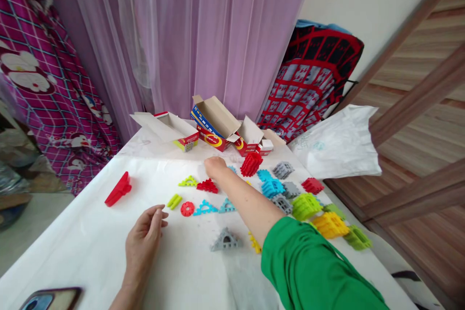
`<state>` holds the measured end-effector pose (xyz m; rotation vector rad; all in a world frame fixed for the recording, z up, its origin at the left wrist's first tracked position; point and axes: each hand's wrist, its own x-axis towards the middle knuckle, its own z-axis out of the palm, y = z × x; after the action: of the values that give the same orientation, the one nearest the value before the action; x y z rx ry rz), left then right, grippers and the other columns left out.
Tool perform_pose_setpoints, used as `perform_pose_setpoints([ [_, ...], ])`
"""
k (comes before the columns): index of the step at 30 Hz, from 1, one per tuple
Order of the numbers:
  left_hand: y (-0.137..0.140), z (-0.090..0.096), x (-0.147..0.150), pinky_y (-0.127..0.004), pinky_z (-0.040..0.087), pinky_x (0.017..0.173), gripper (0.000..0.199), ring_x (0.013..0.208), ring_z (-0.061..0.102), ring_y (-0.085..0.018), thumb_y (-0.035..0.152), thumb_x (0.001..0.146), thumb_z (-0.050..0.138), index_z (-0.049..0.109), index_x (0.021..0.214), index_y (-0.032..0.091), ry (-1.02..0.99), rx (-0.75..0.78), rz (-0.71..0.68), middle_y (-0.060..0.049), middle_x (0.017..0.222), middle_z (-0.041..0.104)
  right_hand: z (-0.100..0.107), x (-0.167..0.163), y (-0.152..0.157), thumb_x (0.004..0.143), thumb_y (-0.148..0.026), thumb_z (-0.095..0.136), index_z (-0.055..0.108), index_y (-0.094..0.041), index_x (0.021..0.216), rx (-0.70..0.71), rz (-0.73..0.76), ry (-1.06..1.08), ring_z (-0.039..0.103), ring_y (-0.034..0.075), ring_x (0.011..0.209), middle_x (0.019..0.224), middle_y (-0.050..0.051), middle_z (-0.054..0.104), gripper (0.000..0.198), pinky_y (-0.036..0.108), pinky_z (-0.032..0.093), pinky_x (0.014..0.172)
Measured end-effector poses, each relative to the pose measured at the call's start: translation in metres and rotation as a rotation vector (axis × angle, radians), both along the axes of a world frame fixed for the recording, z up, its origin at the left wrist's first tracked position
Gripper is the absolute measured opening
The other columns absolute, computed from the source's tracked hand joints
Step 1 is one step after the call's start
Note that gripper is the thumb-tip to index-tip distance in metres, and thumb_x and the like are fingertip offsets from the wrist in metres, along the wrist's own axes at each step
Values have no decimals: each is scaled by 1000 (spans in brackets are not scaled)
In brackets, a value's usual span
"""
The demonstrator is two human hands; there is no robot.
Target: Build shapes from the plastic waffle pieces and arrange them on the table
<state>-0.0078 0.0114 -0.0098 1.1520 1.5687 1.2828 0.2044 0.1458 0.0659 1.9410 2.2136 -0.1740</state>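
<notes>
My left hand (147,230) rests over the white table, fingers loosely bent and holding nothing. Close to its fingertips lie two lime-green sticks (174,201) and a red toothed disc (187,209). My right arm reaches forward; my right hand (215,167) is curled with its fingers turned away, so anything in it is hidden. Near it are a red triangular plastic piece (207,186), a lime-green triangle (188,181) and a stack of red pieces (251,164). Two blue triangles (205,208) (227,205) and a grey triangular piece (225,240) lie nearer me.
Stacks of blue (272,187), lime-green (307,206) and yellow pieces (330,224) stand at the right. Opened cardboard boxes (214,118) line the back. A white bag (336,147) sits at the right edge, a red piece (119,190) at left, a phone (51,299) front left.
</notes>
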Motion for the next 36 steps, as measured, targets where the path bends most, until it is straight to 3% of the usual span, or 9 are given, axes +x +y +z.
perform_pose_setpoints([
  [6, 1, 2, 1, -27, 50, 50, 53, 65, 65, -19, 67, 69, 59, 68, 95, 22, 4, -7, -3, -4, 79, 70, 32, 48, -37, 94, -28, 49, 63, -17, 125, 150, -108, 111, 64, 24, 110, 121, 12, 69, 36, 29, 48, 85],
  [9, 2, 1, 1, -28, 50, 51, 52, 66, 65, -19, 66, 68, 59, 68, 94, 21, 9, -15, -3, -5, 79, 71, 49, 78, -84, 94, -31, 49, 65, -20, 123, 195, -123, 234, 67, 20, 98, 108, 6, 73, 34, 26, 48, 81],
  [11, 4, -1, 0, -28, 50, 51, 51, 66, 65, -19, 65, 68, 58, 68, 94, 21, 14, -6, -4, -5, 79, 71, 51, 94, -123, 94, -28, 48, 65, -20, 124, 205, -153, 511, 67, 18, 86, 96, 3, 75, 36, 26, 48, 77],
  [16, 4, 3, 0, -28, 50, 51, 48, 65, 65, -19, 61, 68, 58, 67, 92, 21, 28, 37, -4, -5, 79, 71, 16, 105, -218, 90, -27, 50, 66, -19, 122, 190, -268, 884, 65, 18, 73, 82, 2, 73, 37, 26, 48, 68],
  [20, -8, 12, 4, -28, 51, 53, 46, 69, 67, -20, 60, 70, 57, 67, 92, 21, 84, 103, 3, -6, 81, 72, -27, 95, -265, 83, -23, 55, 62, -19, 114, 219, -349, 989, 61, 16, 63, 70, -2, 67, 32, 24, 42, 58],
  [25, -52, 20, 37, -32, 54, 58, 52, 70, 69, -23, 68, 70, 58, 68, 93, 22, 154, 175, -146, -6, 81, 74, -60, 83, -281, 86, -29, 50, 64, -20, 100, 441, -360, 1109, 59, 16, 61, 68, -1, 65, 22, 24, 42, 58],
  [28, -83, 18, 76, -34, 56, 66, 54, 67, 68, -21, 72, 67, 59, 70, 90, 24, 190, 154, -384, -5, 84, 76, -65, 79, -281, 89, -32, 45, 66, -20, 98, 568, -311, 1183, 60, 15, 64, 75, 2, 67, 25, 24, 44, 60],
  [31, -105, 15, 116, -35, 56, 66, 59, 66, 67, -19, 72, 67, 60, 68, 100, 24, 170, 121, -505, -8, 104, 76, -61, 77, -283, 87, -29, 48, 64, -20, 104, 604, -283, 1225, 59, 15, 65, 76, 1, 66, 25, 25, 44, 62],
  [36, -123, 18, 158, -22, 35, 37, 70, 56, 61, -14, 71, 58, 67, 61, 106, 20, -54, -150, -612, -6, 90, 72, -57, 86, -291, 79, -24, 56, 60, -21, 108, 568, -246, 1243, 55, 14, 62, 67, -5, 58, 29, 24, 41, 59],
])
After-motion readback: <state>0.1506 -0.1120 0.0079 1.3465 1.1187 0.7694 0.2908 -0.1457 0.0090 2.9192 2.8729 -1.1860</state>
